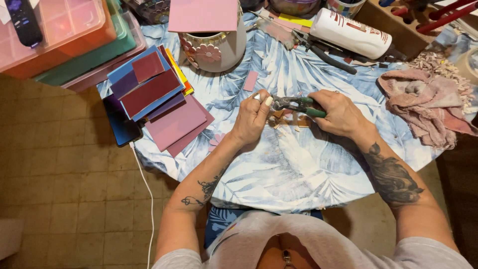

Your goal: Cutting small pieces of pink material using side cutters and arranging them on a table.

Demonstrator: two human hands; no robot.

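Leaf-print table (298, 169), right hand (338, 114) gripping nippers (296, 103), left hand (253, 119) curled

At the middle of the frame both hands met over the counter (298, 169), the left hand (253, 119) just left of the right hand (338, 113), with the nippers (298, 104) between them. A stack of sheets (159, 99) lay to the left, near the counter's edge. Above centre stood a pot (214, 47). A bottle (351, 34) lay at upper right, and a cloth (423, 102) at the right.
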